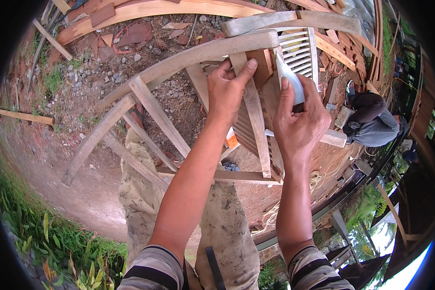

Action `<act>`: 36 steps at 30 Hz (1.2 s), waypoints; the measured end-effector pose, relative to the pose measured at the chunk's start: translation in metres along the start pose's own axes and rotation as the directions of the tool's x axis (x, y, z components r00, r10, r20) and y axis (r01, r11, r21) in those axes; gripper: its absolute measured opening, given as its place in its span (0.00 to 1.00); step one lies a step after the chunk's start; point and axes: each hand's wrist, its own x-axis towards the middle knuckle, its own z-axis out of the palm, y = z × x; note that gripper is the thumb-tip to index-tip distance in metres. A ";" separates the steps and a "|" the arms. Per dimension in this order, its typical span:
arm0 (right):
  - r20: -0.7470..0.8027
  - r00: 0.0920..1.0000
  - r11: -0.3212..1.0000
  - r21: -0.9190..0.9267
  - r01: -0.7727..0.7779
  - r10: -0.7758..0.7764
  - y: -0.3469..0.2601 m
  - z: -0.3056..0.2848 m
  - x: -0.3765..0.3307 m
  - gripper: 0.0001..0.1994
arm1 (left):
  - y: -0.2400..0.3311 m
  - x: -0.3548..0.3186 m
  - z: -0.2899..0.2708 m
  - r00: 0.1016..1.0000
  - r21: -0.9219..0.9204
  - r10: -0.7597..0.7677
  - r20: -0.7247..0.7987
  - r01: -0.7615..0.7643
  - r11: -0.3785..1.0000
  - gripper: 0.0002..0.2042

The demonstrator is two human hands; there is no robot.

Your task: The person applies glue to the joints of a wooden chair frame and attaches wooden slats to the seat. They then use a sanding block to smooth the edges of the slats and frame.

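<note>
A weathered wooden chair frame (193,54) with a curved rail and several slats stands in front of me. My left hand (225,92) is closed round the top of one slat (254,113), its thumb lying across the wood just below the rail. In my right hand (302,118) is a white squeeze bottle (291,81) with a pointed nozzle, tilted up. The nozzle tip is close to the rail's right end; whether it touches cannot be made out. Between the hands, a reddish-brown wooden piece (262,67) sits behind the slat.
Another slatted wooden piece (297,50) stands behind. Planks (164,12) and offcuts lie along the far side. A person (374,116) crouches at the right. Pale cord (316,180) is coiled on the ground near an orange-and-white container (231,138). Plants (48,237) grow at lower left.
</note>
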 end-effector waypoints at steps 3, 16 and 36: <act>0.041 0.999 0.997 0.073 -0.029 0.026 0.007 -0.003 -0.017 0.12 | -0.001 0.000 0.001 0.999 -0.013 0.034 -0.005 -0.034 0.999 0.20; 0.027 0.994 0.988 0.112 -0.105 0.103 0.016 0.010 -0.054 0.09 | -0.001 -0.002 0.001 0.999 0.002 0.038 0.011 -0.038 0.999 0.22; -0.088 0.983 0.971 0.190 -0.143 0.162 0.012 0.024 -0.054 0.09 | -0.001 -0.003 -0.001 0.993 0.145 0.097 -0.063 -0.087 0.986 0.32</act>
